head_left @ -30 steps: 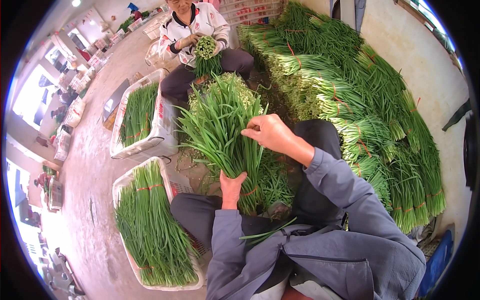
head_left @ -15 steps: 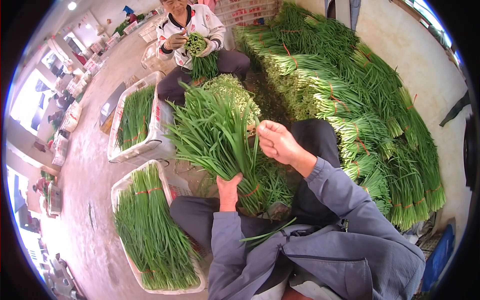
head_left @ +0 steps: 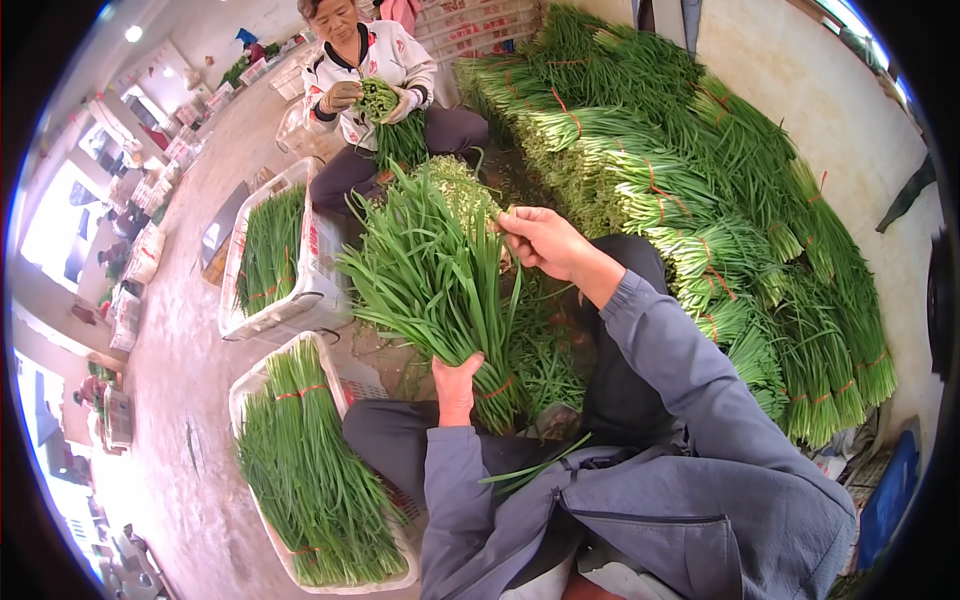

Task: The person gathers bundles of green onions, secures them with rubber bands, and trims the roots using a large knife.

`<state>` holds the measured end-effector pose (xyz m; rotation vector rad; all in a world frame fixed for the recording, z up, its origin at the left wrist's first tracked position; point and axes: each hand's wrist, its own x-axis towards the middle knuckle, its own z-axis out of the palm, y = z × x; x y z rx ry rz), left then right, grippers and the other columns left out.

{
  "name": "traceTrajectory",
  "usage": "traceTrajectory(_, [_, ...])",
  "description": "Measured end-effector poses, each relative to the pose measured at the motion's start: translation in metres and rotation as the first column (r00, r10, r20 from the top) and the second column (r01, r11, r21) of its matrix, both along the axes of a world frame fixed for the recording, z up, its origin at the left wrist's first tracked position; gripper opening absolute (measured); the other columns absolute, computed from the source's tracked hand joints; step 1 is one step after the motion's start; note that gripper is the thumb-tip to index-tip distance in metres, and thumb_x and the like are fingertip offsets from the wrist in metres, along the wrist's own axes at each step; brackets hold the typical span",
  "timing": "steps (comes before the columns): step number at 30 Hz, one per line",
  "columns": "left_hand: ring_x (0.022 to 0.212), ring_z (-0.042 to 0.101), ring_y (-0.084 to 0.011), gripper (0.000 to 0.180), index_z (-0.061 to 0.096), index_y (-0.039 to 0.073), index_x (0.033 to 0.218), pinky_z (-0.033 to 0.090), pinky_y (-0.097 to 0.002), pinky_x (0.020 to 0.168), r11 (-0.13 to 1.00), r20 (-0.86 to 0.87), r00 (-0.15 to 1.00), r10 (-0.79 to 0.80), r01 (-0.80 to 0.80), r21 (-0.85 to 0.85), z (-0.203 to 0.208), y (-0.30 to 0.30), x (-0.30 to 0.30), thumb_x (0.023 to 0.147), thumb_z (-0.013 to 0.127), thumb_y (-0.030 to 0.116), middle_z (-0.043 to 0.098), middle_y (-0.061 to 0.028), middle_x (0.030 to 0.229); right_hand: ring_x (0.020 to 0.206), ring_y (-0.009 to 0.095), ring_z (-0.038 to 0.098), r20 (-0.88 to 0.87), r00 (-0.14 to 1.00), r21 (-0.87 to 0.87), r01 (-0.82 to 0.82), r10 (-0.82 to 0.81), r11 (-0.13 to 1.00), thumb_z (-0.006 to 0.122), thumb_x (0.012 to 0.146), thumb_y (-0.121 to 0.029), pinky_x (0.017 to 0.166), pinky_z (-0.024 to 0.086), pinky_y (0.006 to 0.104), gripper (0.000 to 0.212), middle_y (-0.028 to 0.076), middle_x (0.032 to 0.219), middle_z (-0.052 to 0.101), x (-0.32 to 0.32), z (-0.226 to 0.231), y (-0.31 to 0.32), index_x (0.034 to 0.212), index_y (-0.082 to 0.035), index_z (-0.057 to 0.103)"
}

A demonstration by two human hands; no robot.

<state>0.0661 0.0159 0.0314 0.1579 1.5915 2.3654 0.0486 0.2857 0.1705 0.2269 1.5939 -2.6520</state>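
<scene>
Left hand (head_left: 457, 385) closes round a green bundle (head_left: 430, 275); right hand (head_left: 548, 242) pinches, its hold unclear; left of these fingers, white crates (head_left: 322, 285) hold tied greens (head_left: 310, 470), bottoms hidden

Hands (head_left: 457, 390) at leafy bundle (head_left: 430, 270), gloved co-worker (head_left: 402, 66), white crates (head_left: 322, 268), stacked greens (head_left: 680, 160)

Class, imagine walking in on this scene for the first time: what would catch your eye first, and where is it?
Probably the huge heap of banded green stalks, filling the right side beside the pale wall. Next, the leafy bunch at the centre, gripped low by the left hand, with the right hand raised beside its leaves. Beyond it sits a co-worker holding another bunch.
</scene>
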Motion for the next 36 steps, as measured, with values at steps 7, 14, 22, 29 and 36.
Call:
traceTrajectory(7, [0.099, 0.068, -0.0204, 0.049, 0.061, -0.001, 0.122, 0.055, -0.0339, 0.09, 0.999, 0.004, 1.0, -0.018, 0.018, 0.036, -0.005, -0.01, -0.005, 0.075, 0.067, -0.011, 0.069, -0.0081, 0.114, 0.052, 0.009, 0.04, -0.164, 0.948, -0.494, 0.16, -0.272, 0.855, 0.052, 0.104, -0.028, 0.047, 0.034, 0.0246, 0.024, -0.004, 0.064, 0.047, 0.01, 0.02, 0.017, 0.088, -0.01, 0.054])
traceTrajectory(14, [0.1, 0.069, -0.0244, 0.052, 0.059, -0.003, 0.126, 0.057, -0.0379, 0.09, 0.98, 0.066, 0.994, -0.088, 0.074, 0.185, 0.006, 0.001, -0.002, 0.074, 0.057, -0.01, 0.068, -0.0107, 0.115, 0.071, 0.02, 0.072, 0.018, 0.972, 0.988, 0.018, 0.234, -0.151, 0.073, 0.083, -0.018, 0.06, 0.055, 0.0318, 0.062, 0.015, 0.083, 0.072, 0.051, -0.08, 0.039, 0.136, 0.004, 0.05])
traceTrajectory(22, [0.1, 0.068, -0.0262, 0.052, 0.056, -0.004, 0.128, 0.057, -0.0406, 0.09, 0.965, 0.11, 0.99, -0.086, 0.055, 0.255, 0.005, -0.008, -0.007, 0.075, 0.057, -0.007, 0.067, -0.0129, 0.116, 0.06, 0.013, 0.068, -0.041, 0.99, 0.677, -0.072, 0.134, 0.733, 0.066, 0.092, -0.011, 0.054, 0.055, 0.0278, 0.015, 0.007, 0.075, 0.07, 0.062, -0.033, -0.044, 0.096, 0.003, 0.068])
traceTrajectory(29, [0.101, 0.067, -0.0272, 0.049, 0.056, -0.005, 0.126, 0.057, -0.0423, 0.091, 0.961, 0.179, 0.983, -0.046, -0.005, 0.277, 0.009, -0.008, -0.006, 0.077, 0.056, -0.007, 0.066, -0.0138, 0.117, 0.081, 0.037, 0.067, -0.412, 0.863, 0.875, 0.287, 0.292, 0.389, 0.07, 0.084, -0.009, 0.073, 0.055, 0.0442, 0.02, 0.016, 0.086, 0.068, 0.057, -0.054, -0.078, 0.103, -0.004, 0.068])
traceTrajectory(36, [0.104, 0.066, -0.0285, 0.049, 0.055, -0.005, 0.128, 0.056, -0.0436, 0.092, 0.956, 0.15, 0.986, -0.069, 0.022, 0.292, 0.007, -0.011, -0.012, 0.08, 0.056, -0.004, 0.065, -0.0147, 0.119, 0.084, 0.038, 0.066, -0.336, 0.871, 0.918, 0.218, 0.357, 0.332, 0.069, 0.087, -0.011, 0.074, 0.054, 0.0443, 0.013, 0.017, 0.088, 0.066, 0.063, -0.053, -0.07, 0.093, -0.001, 0.064])
